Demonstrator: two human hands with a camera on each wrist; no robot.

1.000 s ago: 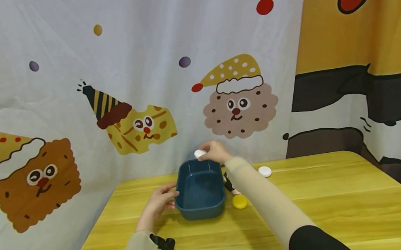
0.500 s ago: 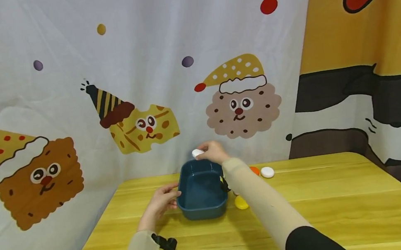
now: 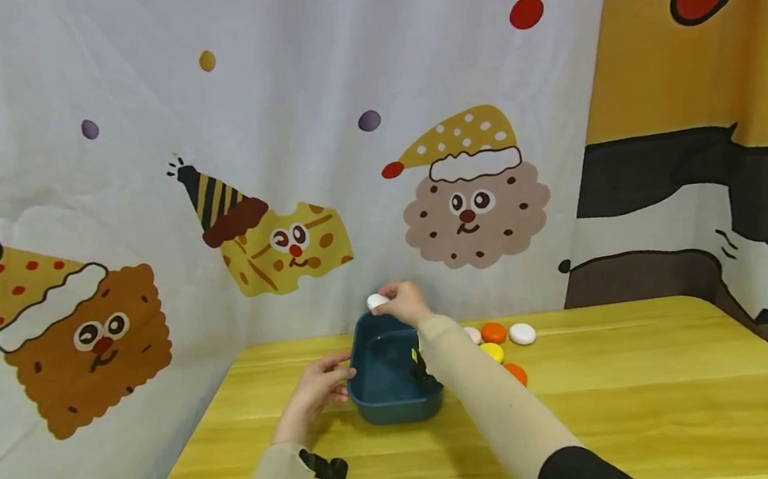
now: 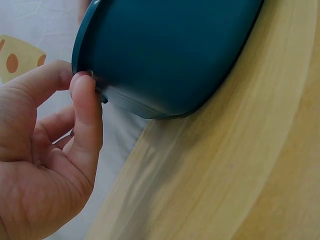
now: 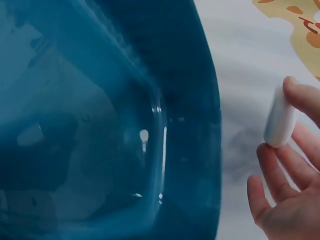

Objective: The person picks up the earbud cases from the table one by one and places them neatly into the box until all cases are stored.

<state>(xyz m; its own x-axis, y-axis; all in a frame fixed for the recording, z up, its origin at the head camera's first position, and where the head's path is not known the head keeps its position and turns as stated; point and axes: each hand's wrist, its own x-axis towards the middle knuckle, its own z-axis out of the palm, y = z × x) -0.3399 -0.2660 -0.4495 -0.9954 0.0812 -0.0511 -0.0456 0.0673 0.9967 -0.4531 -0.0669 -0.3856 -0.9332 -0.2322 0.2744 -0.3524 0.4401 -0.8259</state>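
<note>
A dark teal, rounded rectangular tub (image 3: 396, 412) stands on the wooden table, its glossy inside visible in the right wrist view. At its left rim, my left hand (image 3: 319, 385) pinches the edge between thumb and fingers; the left wrist view shows the thumb tip (image 4: 84, 82) right at the rim. My right hand (image 3: 406, 303) holds a smooth white disc (image 3: 376, 301) over the tub's far end. In the right wrist view the disc (image 5: 280, 117) stands on edge between thumb and fingertips, just beyond the tub's rim (image 5: 218, 135).
Right of the tub lie several discs, partly behind my right sleeve (image 3: 493, 402): a white one (image 3: 522, 333), an orange one (image 3: 494, 332), a yellow one (image 3: 491, 352), a pinkish one (image 3: 472, 334) and another orange one (image 3: 516, 373). A printed curtain (image 3: 315, 144) hangs behind the table.
My right hand, still holding the white disc, has shifted left relative to the tub, and the sleeve uncovers more discs. My left hand stays at the rim. The head view has turned slightly left.
</note>
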